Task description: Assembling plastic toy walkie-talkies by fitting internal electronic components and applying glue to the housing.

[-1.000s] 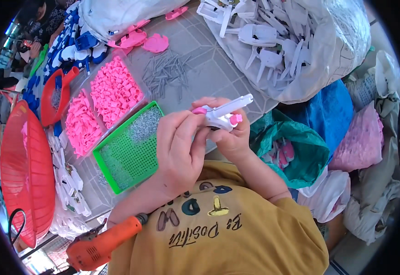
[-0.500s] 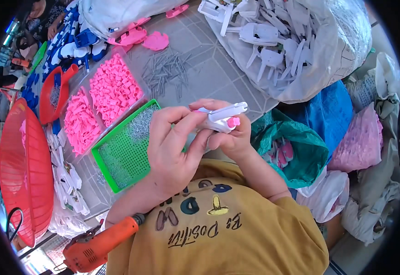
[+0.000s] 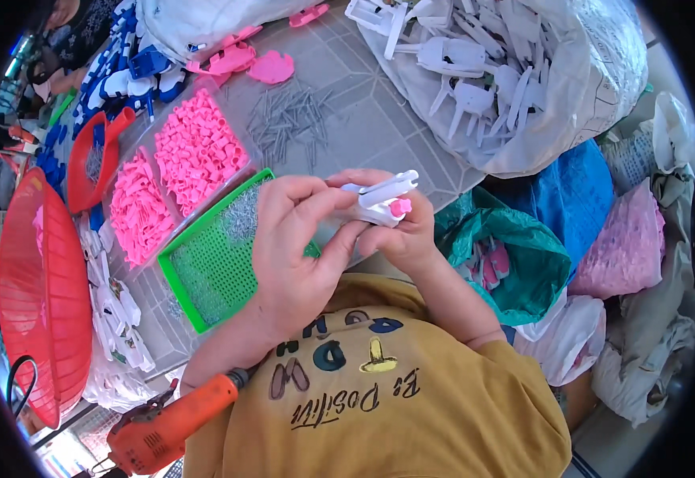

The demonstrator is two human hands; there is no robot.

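Note:
A white plastic part (image 3: 386, 191) with a long arm is held between my two hands, just in front of my chest. A small pink plastic piece (image 3: 400, 208) sits in its near end. My left hand (image 3: 296, 239) pinches the part's left side with thumb and fingers. Around its far and right side curls my right hand (image 3: 405, 239), with the thumb underneath. My fingers cover much of the part. Left of my left hand lies a green perforated basket (image 3: 232, 267) with small metal pieces in it.
Beyond the basket are a clear tray of small pink parts (image 3: 200, 147) and grey metal pins (image 3: 288, 119). An orange power drill (image 3: 168, 426) lies by my left forearm. A sack of white parts (image 3: 475, 95) stands far right, a teal bag (image 3: 534, 263) nearer.
Both hands have shifted slightly with the white part, whose protruding end has moved a little to the left. The grip looks the same.

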